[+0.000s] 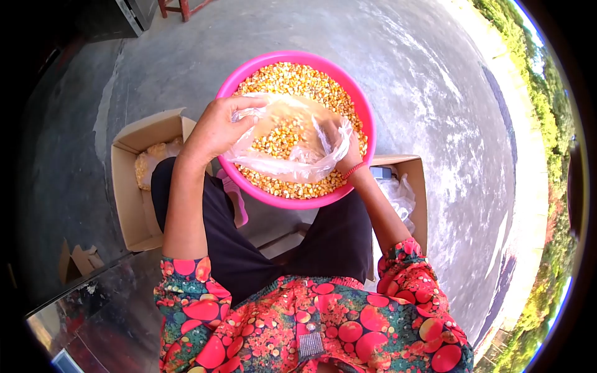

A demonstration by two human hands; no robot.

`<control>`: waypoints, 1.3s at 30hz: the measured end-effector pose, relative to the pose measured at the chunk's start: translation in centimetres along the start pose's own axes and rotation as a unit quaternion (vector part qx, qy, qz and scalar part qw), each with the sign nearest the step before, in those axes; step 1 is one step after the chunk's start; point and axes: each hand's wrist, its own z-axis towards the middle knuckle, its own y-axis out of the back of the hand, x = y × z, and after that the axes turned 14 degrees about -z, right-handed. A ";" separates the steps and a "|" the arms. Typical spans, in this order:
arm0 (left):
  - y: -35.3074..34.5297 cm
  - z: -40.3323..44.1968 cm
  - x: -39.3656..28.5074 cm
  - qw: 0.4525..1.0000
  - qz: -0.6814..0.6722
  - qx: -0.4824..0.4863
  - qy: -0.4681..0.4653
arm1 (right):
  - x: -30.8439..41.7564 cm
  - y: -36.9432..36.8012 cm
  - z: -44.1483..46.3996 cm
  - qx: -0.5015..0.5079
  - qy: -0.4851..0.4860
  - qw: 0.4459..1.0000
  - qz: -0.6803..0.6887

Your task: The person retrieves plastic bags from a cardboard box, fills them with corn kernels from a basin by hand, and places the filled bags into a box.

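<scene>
A pink basin [372, 133] full of yellow corn kernels [289, 78] stands in front of my knees. Over it, a clear plastic bag [280, 169] is spread with its mouth wide, and kernels show inside. My left hand [221, 126] pinches the left edge of the bag between thumb and fingers. At the right side of the bag is my right hand [349, 148], its fingers partly hidden by the plastic, a red band around the wrist.
A cardboard box [134, 211] at the left holds bagged corn. Another box [418, 186] at the right holds clear plastic bags [398, 199]. Grey concrete floor surrounds them. A red stool [185, 9] and a dark cabinet stand at the top left.
</scene>
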 end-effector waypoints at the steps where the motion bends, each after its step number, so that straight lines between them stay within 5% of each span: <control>1: 0.1 -0.1 -0.1 1.000 -0.003 0.001 0.003 | 0.4 0.1 0.2 -0.003 0.041 0.998 0.045; 3: 0.2 -0.2 0.0 1.000 -0.006 0.000 0.007 | 0.9 0.0 0.5 -0.061 0.062 0.995 0.043; 7: 0.1 -0.5 -0.2 1.000 -0.003 0.000 0.003 | -0.2 -1.7 0.7 -0.015 -0.058 0.960 0.273; 10: -0.1 -0.5 -0.3 1.000 -0.008 -0.001 0.010 | 0.2 -0.7 2.5 0.024 -0.282 0.705 0.650; 12: -0.1 -0.5 -0.3 1.000 -0.009 -0.003 0.008 | -1.0 0.4 4.5 0.037 -0.227 0.765 0.601; 16: -0.4 -0.4 -0.6 1.000 0.002 0.003 0.002 | 0.4 8.8 7.8 0.073 -0.183 0.633 0.749; 22: -0.4 -0.3 -0.5 1.000 -0.006 0.005 0.008 | 5.3 13.7 8.4 0.078 -0.039 0.664 0.743; 27: -0.4 -0.6 -0.4 0.999 -0.027 0.001 0.018 | 6.4 11.2 7.0 0.143 0.130 0.840 0.507; 31: -0.5 -0.9 -0.8 0.997 -0.034 0.027 0.058 | 5.3 9.9 7.9 0.141 0.085 0.826 0.539; 35: -1.1 -1.1 -0.1 0.990 -0.042 0.123 0.050 | 3.8 6.2 12.4 0.064 0.101 0.901 0.416; 39: -2.0 -0.7 -0.2 0.982 -0.007 0.180 0.065 | 5.5 2.5 15.6 -0.039 0.265 0.946 0.181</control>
